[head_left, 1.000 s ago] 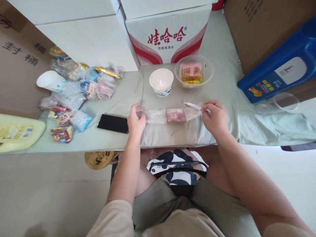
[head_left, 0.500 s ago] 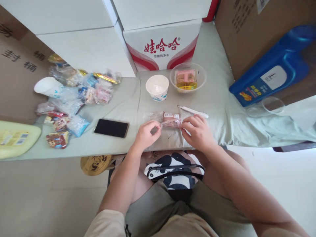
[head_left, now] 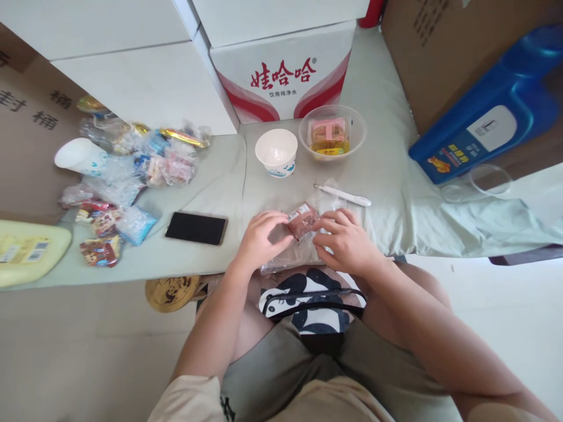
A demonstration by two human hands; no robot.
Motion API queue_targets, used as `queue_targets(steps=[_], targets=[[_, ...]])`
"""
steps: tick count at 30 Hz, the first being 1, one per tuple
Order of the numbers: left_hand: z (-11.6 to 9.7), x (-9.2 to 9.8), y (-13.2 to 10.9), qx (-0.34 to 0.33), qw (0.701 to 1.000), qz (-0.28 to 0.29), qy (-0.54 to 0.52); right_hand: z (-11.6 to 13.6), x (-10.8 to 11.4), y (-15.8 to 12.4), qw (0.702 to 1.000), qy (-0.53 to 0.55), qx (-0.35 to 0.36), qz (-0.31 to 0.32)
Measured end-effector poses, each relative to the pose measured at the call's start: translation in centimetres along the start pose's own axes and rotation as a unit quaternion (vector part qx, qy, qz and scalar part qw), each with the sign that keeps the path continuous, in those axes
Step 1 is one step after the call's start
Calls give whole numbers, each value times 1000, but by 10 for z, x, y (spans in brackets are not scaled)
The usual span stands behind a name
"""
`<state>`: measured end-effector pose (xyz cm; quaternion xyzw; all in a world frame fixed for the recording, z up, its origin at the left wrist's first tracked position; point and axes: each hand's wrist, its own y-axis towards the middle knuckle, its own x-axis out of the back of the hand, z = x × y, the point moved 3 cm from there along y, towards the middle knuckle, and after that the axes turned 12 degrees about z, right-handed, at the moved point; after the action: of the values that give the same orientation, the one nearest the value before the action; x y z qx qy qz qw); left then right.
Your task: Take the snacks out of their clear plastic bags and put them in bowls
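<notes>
A small reddish-brown snack packet point(head_left: 302, 220) with a white printed label sits tilted between my hands, over a crinkled clear plastic bag point(head_left: 288, 258). My left hand point(head_left: 263, 237) is at its left, thumb and fingers apart in a C shape, fingertips close to or touching the packet's edge. From the right, the curled fingers of my right hand point(head_left: 345, 241) grip the packet's right end; the thumb is partly hidden. Just beyond the right hand lies a white pen-like cutter point(head_left: 343, 194) with a thin metal tip.
Behind stand a white paper cup point(head_left: 276, 155) and a clear plastic bowl point(head_left: 358, 138) holding wrapped snacks. A black phone point(head_left: 196, 228) lies to the left, near a pile of snack packets point(head_left: 132, 170) and a tipped paper cup point(head_left: 79, 157). At right are a blue bottle point(head_left: 488, 111) and a clear cup point(head_left: 488, 181).
The packet has turned to a tilt and come out from under the film. My left hand's pinch has opened; the clear bag now lies lower, towards the near edge. The view has shifted slightly.
</notes>
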<state>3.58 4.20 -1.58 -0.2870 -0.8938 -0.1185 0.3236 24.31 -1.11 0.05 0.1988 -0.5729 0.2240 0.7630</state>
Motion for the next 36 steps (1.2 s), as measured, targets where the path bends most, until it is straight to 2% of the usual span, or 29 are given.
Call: queue_targets(steps=[2,3,5,7,9,11,14,16,18,20,23,26,28,30,33,36], targets=[[2,-5,4,-11,997,48,53,2,-4,-1,998,18,12,52],[4,-8,4,-7,996,70,63,1,-7,-1,996,18,-9,85],[8,-12,4,6,995,77,58,-3,-11,-1,987,3,-99,123],[13,-13,3,33,998,43,16,-5,-12,-1,979,-10,-174,101],[19,-12,3,94,992,-8,-81,-5,-11,3,984,-5,-172,51],[25,-13,4,165,958,-51,-228,-2,-13,8,992,8,-128,15],[26,-16,10,226,869,-64,-435,1,-19,14,994,33,-101,2],[21,-18,14,242,824,-49,-510,2,-24,16,991,53,-122,-5],[16,-20,16,241,807,-25,-539,2,-26,15,987,62,-150,-16],[13,-21,17,230,812,-10,-536,1,-25,14,982,54,-176,-34],[20,-19,17,218,841,-58,-491,-6,-17,9,972,60,-213,-83],[33,-12,19,214,878,-121,-411,-12,-9,4,967,126,-195,-109],[39,-6,20,197,904,-138,-354,-14,-7,1,967,164,-170,-98],[43,2,20,173,925,-150,-304,-15,-5,-6,963,165,-181,-109],[46,12,18,157,939,-162,-258,-24,8,-16,939,146,-235,-204],[47,16,18,163,940,-160,-256,-51,39,-11,890,193,-284,-302]])
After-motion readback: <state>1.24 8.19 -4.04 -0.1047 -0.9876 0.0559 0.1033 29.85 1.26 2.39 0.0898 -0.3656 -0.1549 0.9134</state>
